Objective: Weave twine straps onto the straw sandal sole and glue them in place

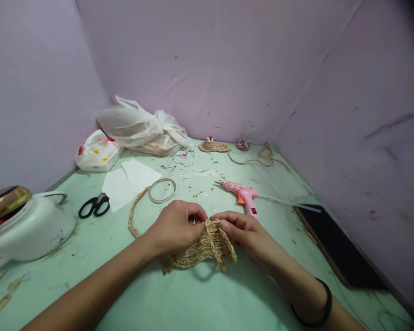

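A small woven piece of braided jute [203,250] sits low over the green table in front of me. My left hand [175,226] is closed on its upper left edge, fingers curled in a pinch. My right hand [243,228] pinches the top right edge of the same piece, thumb and fingers pressed together. A braided jute cord [135,212] runs from under my left hand toward the back left. A black band [322,305] circles my right wrist.
Pink glue gun [243,195] lies just beyond my right hand. Metal ring [162,190], white paper [127,184] and black scissors [94,205] lie left of centre. White kettle [24,225] at far left, dark phone [334,246] at right, plastic bags [141,126] and loose cord [258,158] at the back.
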The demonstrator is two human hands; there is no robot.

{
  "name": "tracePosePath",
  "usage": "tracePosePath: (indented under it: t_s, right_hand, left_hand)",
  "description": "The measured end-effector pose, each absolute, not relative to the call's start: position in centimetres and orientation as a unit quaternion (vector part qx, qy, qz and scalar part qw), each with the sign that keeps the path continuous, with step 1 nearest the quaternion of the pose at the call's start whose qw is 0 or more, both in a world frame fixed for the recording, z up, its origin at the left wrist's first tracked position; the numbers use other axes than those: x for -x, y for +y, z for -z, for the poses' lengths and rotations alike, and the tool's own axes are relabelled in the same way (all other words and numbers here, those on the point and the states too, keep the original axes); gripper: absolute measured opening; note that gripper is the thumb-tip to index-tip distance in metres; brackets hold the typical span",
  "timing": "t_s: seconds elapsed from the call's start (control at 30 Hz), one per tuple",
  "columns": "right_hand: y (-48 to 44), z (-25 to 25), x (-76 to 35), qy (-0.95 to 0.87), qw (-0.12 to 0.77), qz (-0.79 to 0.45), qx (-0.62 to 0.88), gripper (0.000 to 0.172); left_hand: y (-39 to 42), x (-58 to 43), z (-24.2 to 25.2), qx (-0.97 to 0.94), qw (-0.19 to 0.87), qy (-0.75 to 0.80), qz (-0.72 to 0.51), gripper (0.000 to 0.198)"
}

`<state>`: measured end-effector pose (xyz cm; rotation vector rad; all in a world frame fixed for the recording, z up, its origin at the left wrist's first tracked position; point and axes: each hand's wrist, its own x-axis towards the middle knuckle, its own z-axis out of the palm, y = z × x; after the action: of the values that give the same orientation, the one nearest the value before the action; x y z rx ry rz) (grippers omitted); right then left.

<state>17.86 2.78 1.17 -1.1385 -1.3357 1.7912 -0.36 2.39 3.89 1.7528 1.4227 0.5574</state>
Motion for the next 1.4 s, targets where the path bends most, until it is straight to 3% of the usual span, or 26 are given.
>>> tracePosePath:
  t_s: [0.23,0.63,0.87,0.97,1.13,1.27,1.4]
  right_hand:
    - [2.7,-0.8,-17.2,-0.433,0.331,-0.711,0.444,0.036]
    - [1.4,-2.1,-16.1,-0.496,0.291,-0.659,0.484,0.014]
    - [1.5,-1.4,-16.3,-0.378,0.324,-0.733,0.464,0.024]
    - [1.7,-1.2,-16.6,-0.352,0.349,-0.733,0.466,0.022]
    - [2.2,-1.5,-17.1,-0.323,0.376,-0.733,0.467,0.02]
    - [2.5,-1.4,-17.2,-0.322,0.376,-0.731,0.469,0.016]
    - [2.6,-1.1,-17.3,-0.314,0.386,-0.728,0.472,0.015]
  left_hand:
    - [2.3,0.5,-2.6,-0.657,0.452,0.563,-0.215,0.018]
    - [1.5,0.2,-3.5,-0.698,0.382,0.581,-0.17,0.018]
    - [2.0,0.8,-3.8,-0.716,0.41,0.528,-0.202,0.02]
    - [3.1,3.1,-5.1,-0.719,0.328,0.57,-0.227,0.022]
    - [4.9,9.9,-6.3,-0.585,0.066,0.781,-0.21,0.023]
    - [5.2,13.6,-6.3,-0.545,0.004,0.832,-0.098,0.023]
    - [5.1,14.7,-6.1,-0.537,0.016,0.843,0.023,0.018]
